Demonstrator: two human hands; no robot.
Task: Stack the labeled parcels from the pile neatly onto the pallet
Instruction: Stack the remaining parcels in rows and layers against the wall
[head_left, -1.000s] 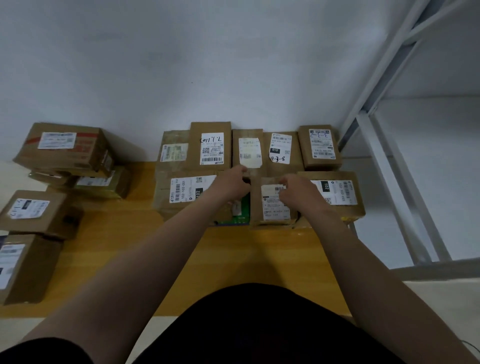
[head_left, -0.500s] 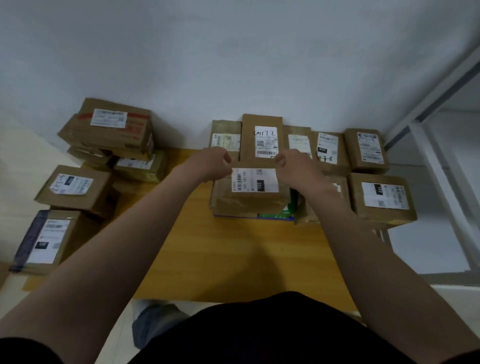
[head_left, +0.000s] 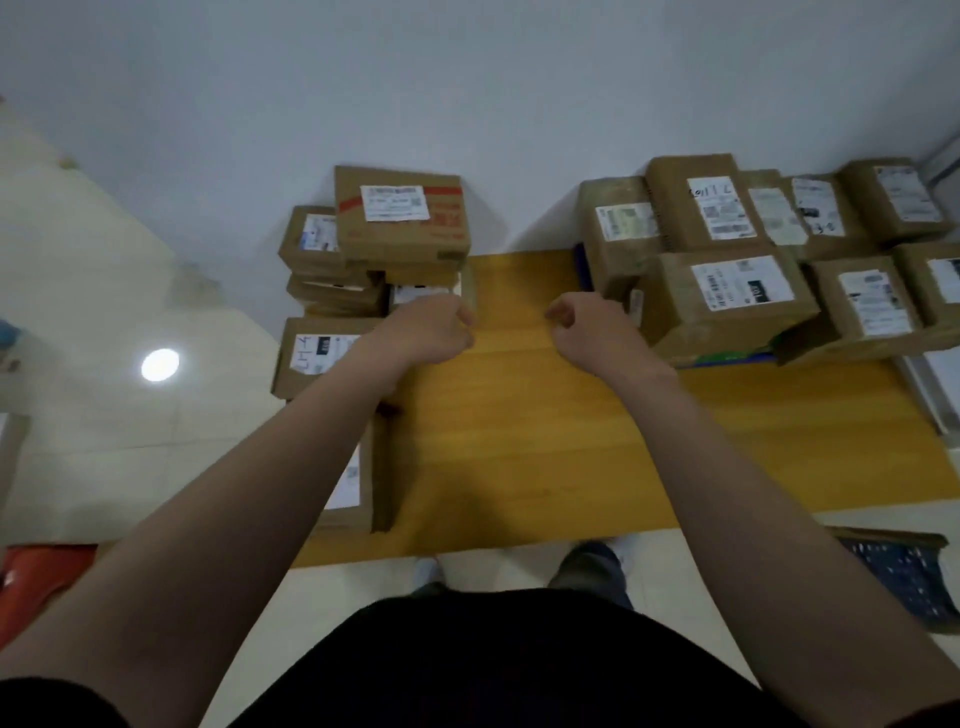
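Head view: left hand and right hand had let go, both loosely curled and empty over the pallet; placed parcel sat stacked at 2 o'clock, pile at 11 o'clock was probably next.

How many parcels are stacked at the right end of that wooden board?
8 visible: five back-row parcels along the wall, and three front-row parcels. Others may be hidden underneath.
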